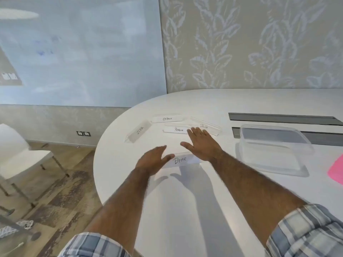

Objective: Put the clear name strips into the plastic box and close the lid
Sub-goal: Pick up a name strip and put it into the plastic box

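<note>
Several clear name strips lie on the white table (185, 201). The nearest reads BEAR (181, 160); farther back are PENGUIN (176, 130), OSTRICH (168, 119), ZEBRA (139, 131) and PANDA (207, 125). My left hand (153, 161) hovers with fingers apart at the left end of the BEAR strip. My right hand (201, 143) is spread open above its right end, fingertips near the PENGUIN and PANDA strips. Neither hand holds anything. The clear plastic box (272, 149) stands open to the right.
A pink sheet (336, 171) lies at the right edge, beside the box. Two dark cable slots (282, 118) run along the table behind the box. A white chair (20, 156) stands on the floor to the left, past the table's rounded edge.
</note>
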